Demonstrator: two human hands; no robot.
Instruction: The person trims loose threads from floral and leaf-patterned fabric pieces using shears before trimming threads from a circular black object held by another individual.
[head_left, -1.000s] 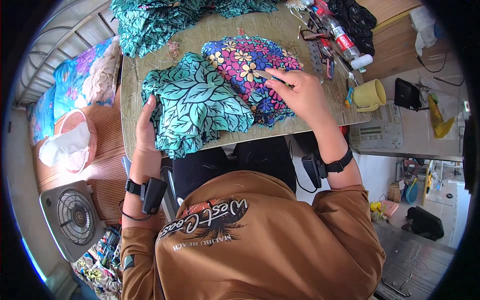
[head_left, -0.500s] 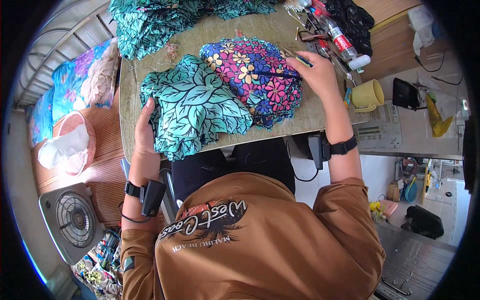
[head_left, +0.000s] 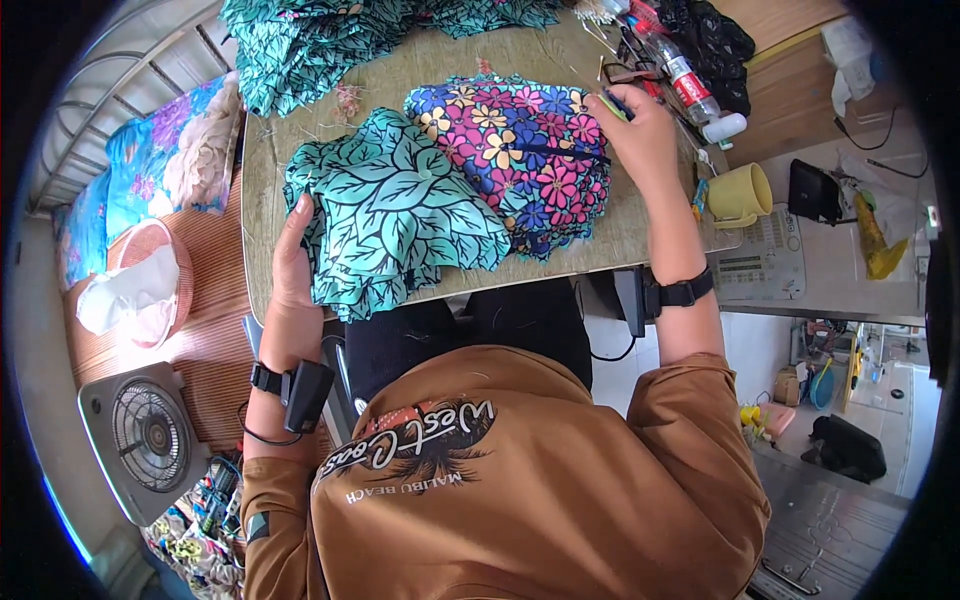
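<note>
Teal leaf-print cloth [head_left: 400,200], crinkled and ragged-edged, lies at the near left of the desk [head_left: 560,52], overlapping a smoother floral cloth [head_left: 540,145] in pink, blue and yellow; our left hand [head_left: 292,265] grips its side, thumb on top, while our right hand [head_left: 642,135] pinches a small yellow-and-dark tool [head_left: 617,105] near the floral one's far right corner. We judge the work unfinished, with thread scraps [head_left: 347,100] lying loose, but cannot tell whether the teal heap [head_left: 310,50] beyond is done or waiting.
</note>
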